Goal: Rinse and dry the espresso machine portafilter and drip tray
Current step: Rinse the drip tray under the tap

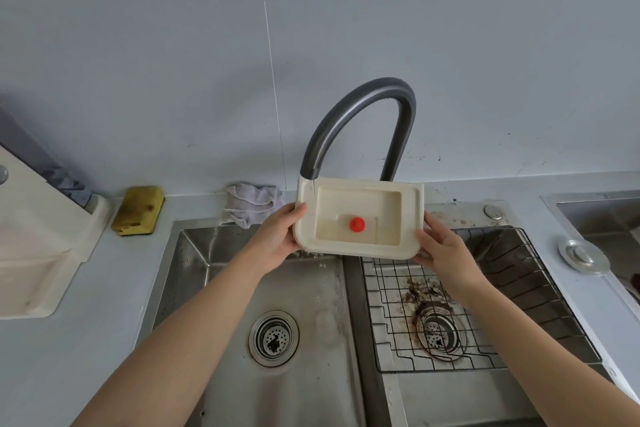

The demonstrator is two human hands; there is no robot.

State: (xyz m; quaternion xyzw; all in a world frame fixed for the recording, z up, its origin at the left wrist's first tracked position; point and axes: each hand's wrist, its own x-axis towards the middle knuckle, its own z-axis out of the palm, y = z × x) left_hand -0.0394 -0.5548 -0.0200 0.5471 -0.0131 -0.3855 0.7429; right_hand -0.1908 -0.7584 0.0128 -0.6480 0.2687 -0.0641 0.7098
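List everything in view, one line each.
drip tray: one, cream, held under the faucet
knob: one, red, in the drip tray
faucet: one, dark grey, behind the sink
sink: one, steel, two basins
wire rack: one, dark, right basin
sponge: one, yellow, left counter
cloth: one, pale grey, counter behind sink
round lid: one, silver, right counter
appliance: one, cream, far left
left hand: grips tray's left edge
right hand: grips tray's right edge

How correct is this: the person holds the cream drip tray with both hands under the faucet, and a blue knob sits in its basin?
One point is wrong: the knob is red, not blue, as the head view shows. The left hand and right hand do hold the cream drip tray under the faucet.
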